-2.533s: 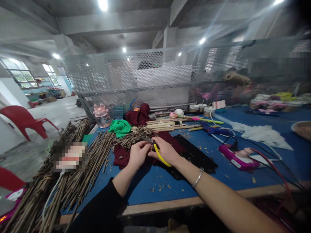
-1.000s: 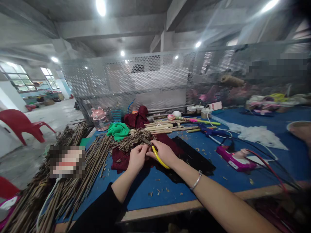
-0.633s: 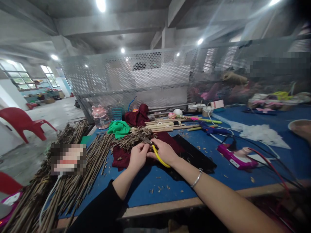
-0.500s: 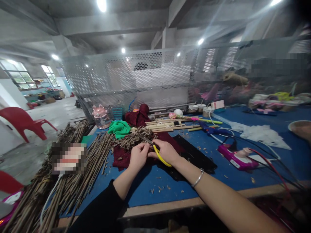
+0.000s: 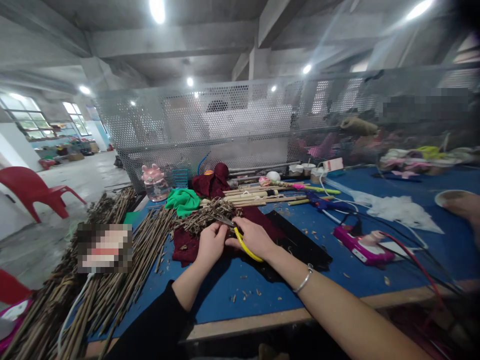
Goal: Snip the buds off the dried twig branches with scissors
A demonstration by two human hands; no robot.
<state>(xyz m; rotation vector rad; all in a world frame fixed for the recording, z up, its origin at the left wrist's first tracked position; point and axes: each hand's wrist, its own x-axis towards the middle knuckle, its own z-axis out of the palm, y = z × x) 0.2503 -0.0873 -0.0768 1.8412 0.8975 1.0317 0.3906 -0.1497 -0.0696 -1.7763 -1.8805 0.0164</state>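
In the head view, my right hand [image 5: 254,237] is closed around scissors with yellow handles [image 5: 247,248]. The metal blades [image 5: 224,220] point up and left, over the near edge of a heap of dry twigs [image 5: 204,216]. My left hand [image 5: 210,244] is beside them in a pinch, its fingertips close to the blades. Whatever lies between those fingertips is too small to make out. The heap rests on a dark red cloth [image 5: 182,253], and a black sheet [image 5: 305,245] lies to its right.
Long dry stalks [image 5: 123,275] cover the table's left side. Behind are a green cloth [image 5: 183,201], a pink-lidded bottle [image 5: 155,185] and pale sticks [image 5: 255,197]. At right are a purple power strip [image 5: 362,245] with cords and another person's hand [image 5: 463,206] at a bowl.
My hands stay at the twig heap, with the scissors held in nearly the same place. The view has shifted slightly. At the right edge, another person's hand has come in beside the bowl.
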